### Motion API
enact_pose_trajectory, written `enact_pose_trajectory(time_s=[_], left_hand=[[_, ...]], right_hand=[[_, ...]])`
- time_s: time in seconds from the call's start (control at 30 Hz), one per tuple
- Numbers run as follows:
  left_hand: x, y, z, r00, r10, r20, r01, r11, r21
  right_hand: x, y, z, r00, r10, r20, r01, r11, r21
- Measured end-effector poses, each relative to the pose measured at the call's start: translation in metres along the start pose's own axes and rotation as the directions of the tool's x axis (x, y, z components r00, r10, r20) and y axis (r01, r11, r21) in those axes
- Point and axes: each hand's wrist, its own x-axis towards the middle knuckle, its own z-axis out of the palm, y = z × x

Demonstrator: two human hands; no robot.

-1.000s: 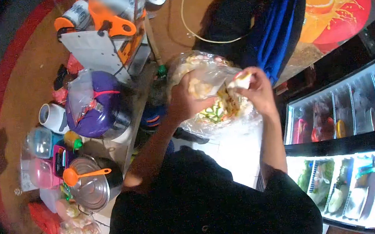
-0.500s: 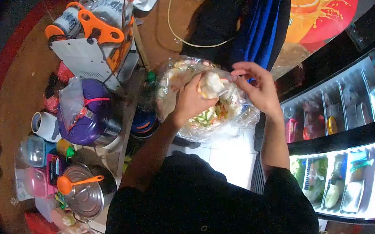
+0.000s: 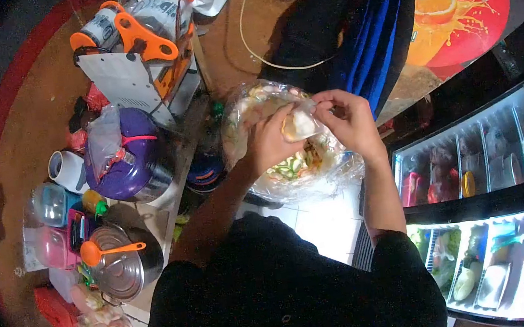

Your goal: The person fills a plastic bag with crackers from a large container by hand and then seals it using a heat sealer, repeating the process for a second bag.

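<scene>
My left hand [image 3: 270, 137] is closed around a small clear plastic bag [image 3: 300, 125] with whitish contents. My right hand [image 3: 352, 121] pinches the bag's gathered top with thumb and fingertips; the exact grip is partly hidden. Directly beneath both hands lies a large clear plastic bag [image 3: 336, 177], spread wide. Inside it are several small packed portions and chopped vegetables [image 3: 291, 165] in white, green and orange.
To the left stand a sealing machine [image 3: 128, 82] with orange rollers, a purple-covered pot [image 3: 132, 169], and a steel pot [image 3: 124, 262] with an orange ladle [image 3: 118, 248] on its lid. Plastic containers [image 3: 51, 205] sit beyond. A lit, stocked fridge [image 3: 486, 201] is at right.
My right hand has shifted slightly left, and its fingers have drawn together at the small bag's top. My left hand keeps its hold. The view has moved a little.
</scene>
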Motion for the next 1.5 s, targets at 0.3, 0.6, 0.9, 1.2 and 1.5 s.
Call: enact_pose_trajectory(time_s=[0.3, 0.6, 0.9, 1.2, 1.5], left_hand=[[0.001, -0.019, 0.006, 0.998, 0.055, -0.005, -0.054, 0.956, -0.290], [0.008, -0.024, 0.000, 0.984, -0.015, 0.179, 0.114, 0.823, -0.556], [-0.016, -0.007, -0.046, 0.980, -0.192, 0.051, 0.199, 0.954, -0.223], [-0.098, 0.028, -0.119, 0.905, -0.321, -0.281, 0.344, 0.938, 0.037], [-0.304, 0.073, -0.207, 0.612, -0.534, -0.583, -0.299, 0.527, -0.796]], right_hand=[[0.000, -0.015, -0.017, 0.973, -0.225, -0.044, 0.223, 0.974, -0.045], [0.012, -0.019, -0.016, 0.926, -0.272, 0.261, 0.314, 0.940, -0.132], [0.048, -0.030, 0.004, 0.864, -0.458, 0.208, 0.445, 0.889, 0.107], [0.059, -0.085, 0.059, 0.709, -0.611, 0.351, 0.486, 0.785, 0.386], [0.011, -0.093, 0.161, 0.685, -0.446, 0.576, 0.281, 0.891, 0.357]])
